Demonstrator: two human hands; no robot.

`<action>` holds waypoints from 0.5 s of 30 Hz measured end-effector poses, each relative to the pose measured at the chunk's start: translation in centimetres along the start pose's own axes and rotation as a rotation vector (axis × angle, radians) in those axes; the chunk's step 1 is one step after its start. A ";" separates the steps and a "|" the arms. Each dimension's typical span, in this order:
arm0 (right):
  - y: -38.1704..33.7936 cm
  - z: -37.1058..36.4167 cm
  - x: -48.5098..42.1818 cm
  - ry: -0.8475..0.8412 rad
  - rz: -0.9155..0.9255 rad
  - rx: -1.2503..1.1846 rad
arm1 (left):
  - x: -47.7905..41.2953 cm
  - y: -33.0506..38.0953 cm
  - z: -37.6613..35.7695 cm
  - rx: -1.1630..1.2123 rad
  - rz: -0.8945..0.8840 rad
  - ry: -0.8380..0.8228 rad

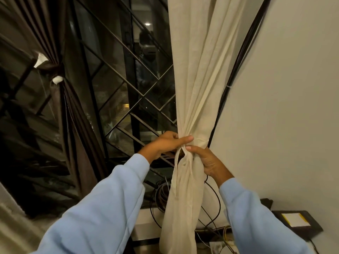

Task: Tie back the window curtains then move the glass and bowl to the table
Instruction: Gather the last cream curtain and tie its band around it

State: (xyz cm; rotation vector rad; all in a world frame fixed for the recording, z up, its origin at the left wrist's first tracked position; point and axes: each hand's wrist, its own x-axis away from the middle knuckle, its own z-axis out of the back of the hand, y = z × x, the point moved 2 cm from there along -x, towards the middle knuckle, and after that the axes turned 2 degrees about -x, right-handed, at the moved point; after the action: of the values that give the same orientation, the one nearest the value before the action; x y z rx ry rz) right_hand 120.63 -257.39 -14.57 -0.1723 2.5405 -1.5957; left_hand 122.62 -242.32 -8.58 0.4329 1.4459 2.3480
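Observation:
A cream curtain (pixel 198 79) hangs at the right side of the window, gathered into a narrow bunch at waist height. My left hand (pixel 167 142) grips the bunch from the left, thumb across its front. My right hand (pixel 205 160) holds the bunch just below, with a thin cream tie strip (pixel 189 160) pinched between the two hands. At the left, a dark brown curtain (pixel 60 99) is cinched with a dark band (pixel 49 67). No glass or bowl is in view.
A dark window grille (pixel 128 92) with diagonal bars fills the middle. Black cables (pixel 244 48) run down the white wall (pixel 286 107) beside the cream curtain. Coiled wires (pixel 161 193) lie on the sill, and a black box (pixel 300 224) sits at the lower right.

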 end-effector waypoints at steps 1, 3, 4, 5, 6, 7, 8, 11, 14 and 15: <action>0.0 0.2 0.1 0.020 0.008 -0.007 | 0.2 -0.3 0.3 -0.018 -0.013 -0.015; 0.0 0.5 0.3 0.057 0.044 0.004 | 0.4 -0.8 0.8 -0.017 -0.034 -0.005; 0.1 0.5 0.3 0.078 0.064 0.016 | 0.4 -1.1 1.1 0.006 -0.034 0.026; 0.0 0.5 0.4 0.092 0.082 0.030 | 0.3 -1.3 1.2 0.030 -0.030 0.075; 0.1 0.4 0.5 0.102 0.097 0.044 | 0.4 -1.3 1.3 0.048 -0.035 0.122; 0.3 0.3 0.5 0.111 0.116 0.067 | 0.6 -1.4 1.3 0.060 -0.052 0.170; 0.4 0.2 0.7 0.130 0.137 0.102 | 0.7 -1.5 1.3 0.059 -0.083 0.216; 0.8 0.0 1.1 0.256 0.197 0.230 | 1.2 -1.9 1.4 0.036 -0.230 0.311; 1.1 -0.2 1.4 0.427 0.266 0.265 | 1.8 -2.4 1.6 0.004 -0.322 0.388; 1.0 -0.3 1.5 0.473 0.305 0.274 | 1.9 -2.6 1.6 -0.003 -0.346 0.419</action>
State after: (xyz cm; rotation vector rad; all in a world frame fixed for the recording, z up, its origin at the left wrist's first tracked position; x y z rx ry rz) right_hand 119.10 -256.98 -15.43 0.6611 2.4429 -2.0072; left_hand 121.95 -239.11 -10.04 -0.3117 1.5397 2.2326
